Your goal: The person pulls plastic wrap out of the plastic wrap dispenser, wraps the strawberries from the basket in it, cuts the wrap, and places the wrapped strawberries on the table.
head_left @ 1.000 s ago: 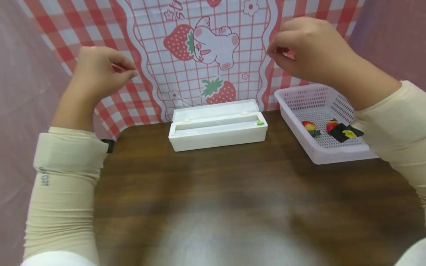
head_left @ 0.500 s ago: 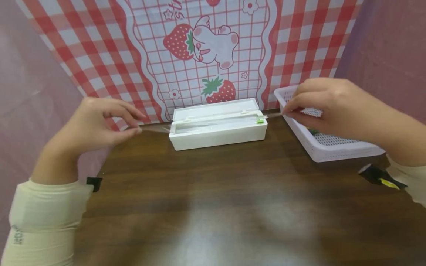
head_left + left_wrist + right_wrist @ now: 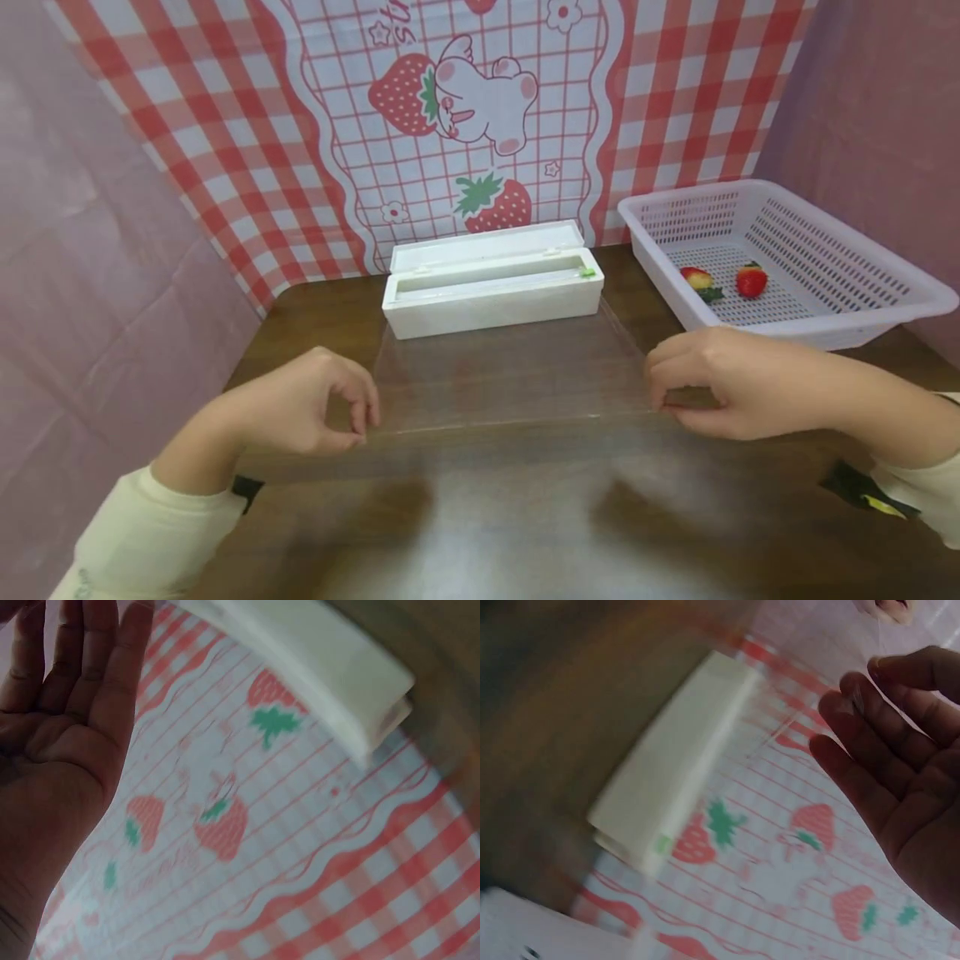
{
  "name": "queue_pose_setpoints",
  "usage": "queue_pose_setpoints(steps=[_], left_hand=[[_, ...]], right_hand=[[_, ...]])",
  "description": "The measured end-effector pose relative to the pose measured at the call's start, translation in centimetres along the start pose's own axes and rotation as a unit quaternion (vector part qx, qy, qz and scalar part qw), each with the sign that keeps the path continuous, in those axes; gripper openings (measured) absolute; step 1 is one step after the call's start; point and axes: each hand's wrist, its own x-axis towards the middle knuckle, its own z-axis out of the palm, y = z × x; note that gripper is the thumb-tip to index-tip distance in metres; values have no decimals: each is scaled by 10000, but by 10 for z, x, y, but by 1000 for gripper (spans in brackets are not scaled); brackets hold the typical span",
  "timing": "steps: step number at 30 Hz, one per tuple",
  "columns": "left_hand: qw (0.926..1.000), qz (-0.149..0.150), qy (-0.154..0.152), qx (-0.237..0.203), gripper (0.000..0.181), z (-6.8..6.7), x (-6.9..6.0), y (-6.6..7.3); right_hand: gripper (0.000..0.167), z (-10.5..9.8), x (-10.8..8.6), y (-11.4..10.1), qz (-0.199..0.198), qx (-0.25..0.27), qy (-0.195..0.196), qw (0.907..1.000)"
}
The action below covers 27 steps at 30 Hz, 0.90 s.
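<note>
A sheet of clear plastic wrap point(image 3: 495, 375) stretches from the white wrap dispenser box point(image 3: 495, 310) toward the near side of the brown table. My left hand point(image 3: 303, 408) pinches the sheet's near left corner between thumb and fingers, and my right hand point(image 3: 738, 385) pinches the near right corner. Between them the sheet's front edge runs nearly straight. The dispenser's lid point(image 3: 487, 244) stands raised at the back, and a small green slider point(image 3: 587, 272) sits at its right end. In the right wrist view, the right hand point(image 3: 907, 724) has thumb and fingertips together on the thin film.
At the right stands a white perforated basket point(image 3: 847, 250) holding two strawberries, one red point(image 3: 752, 281) and one red-yellow point(image 3: 697, 280). A red-checked strawberry cloth point(image 3: 480, 108) hangs behind the table point(image 3: 480, 517). Pinkish curtains point(image 3: 97, 250) flank both sides.
Both hands have come down from above the back of the table, then toward the near side, drawing the plastic wrap out of the dispenser. The box and basket have stayed in place.
</note>
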Motion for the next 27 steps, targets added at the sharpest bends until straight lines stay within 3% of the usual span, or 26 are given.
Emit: queue_pose_setpoints(steps=[3, 9, 17, 21, 27], left_hand=[[9992, -94, -328, -209, 26, 17, 4, -7], [9969, -165, -684, -342, 23, 43, 11, -20], [9935, -167, -1073, 339, 20, 77, 21, -37], [9909, -282, -1144, 655, 17, 86, 21, -38], [9890, -538, -1237, 605, 20, 89, 20, -35]], right_hand=[[34, 16, -3, 5, 105, 220, -336, 9991], [29, 43, -5, 14, 480, 430, -864, 9942], [26, 71, -4, 26, 826, 313, -1595, 9832], [27, 81, -2, 28, 947, 248, -1767, 9794], [26, 81, 1, 25, 1370, 115, -2166, 9665]])
